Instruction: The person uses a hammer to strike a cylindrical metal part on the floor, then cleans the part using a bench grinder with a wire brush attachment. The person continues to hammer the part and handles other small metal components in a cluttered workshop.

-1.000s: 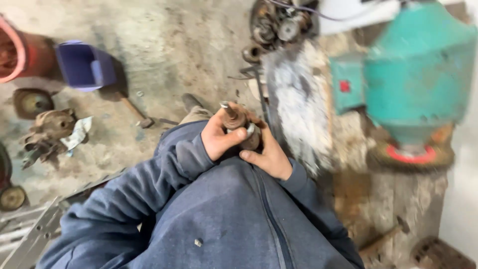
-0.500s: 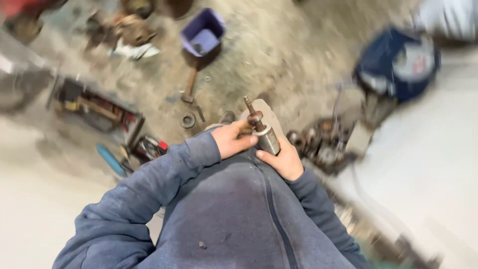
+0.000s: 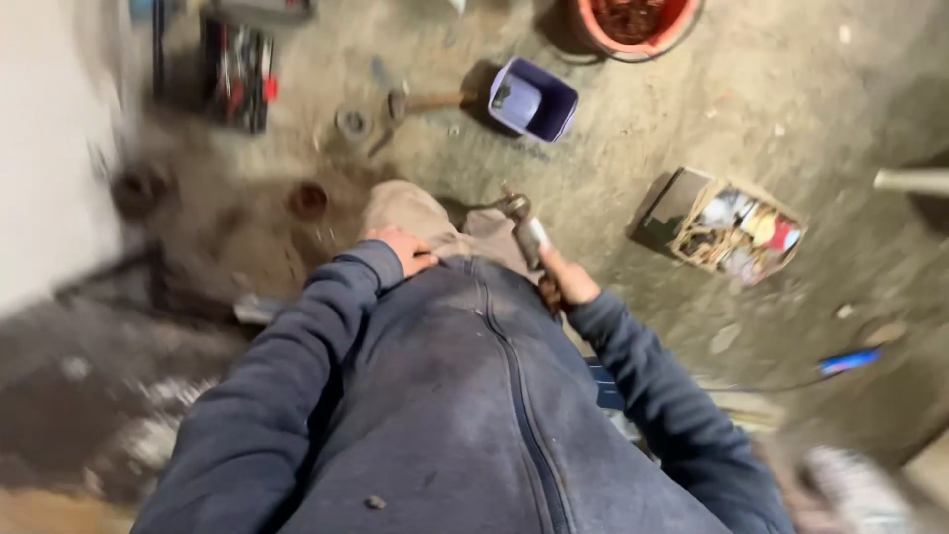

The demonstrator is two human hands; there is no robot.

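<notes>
**Right hand holds metal part at the lap, left hand flat on the thigh**

Right hand [image 3: 565, 284] is wrapped around a cylindrical metal part [image 3: 524, 225] with a thin shaft sticking up at its far end; fingers closed on the lower body. The part sits just above the person's knee, tilted away from the body. Left hand [image 3: 403, 249] is off the part, fingers together, pressed flat on the thigh in beige trousers [image 3: 415, 213].

Open room: bare concrete floor [image 3: 633, 129] ahead of the knees and to the right, between the part and the cardboard box. Left edge is closed by a pale wall [image 3: 49, 138].

Around:
- purple plastic tub [image 3: 534, 101] ahead, well apart from the hands
- hammer [image 3: 420, 102] lying just left of the tub
- red bucket [image 3: 633, 25] at the top edge
- open cardboard box [image 3: 730, 225] of mixed small items, right of the part, near
- dark tool tray [image 3: 235, 69] at top left, blurred
- round rusty ring [image 3: 308, 201] on the floor left of the knee
- blue-tipped tool [image 3: 845, 362] at far right

Left side of the frame is motion-blurred; the items there are unclear.
</notes>
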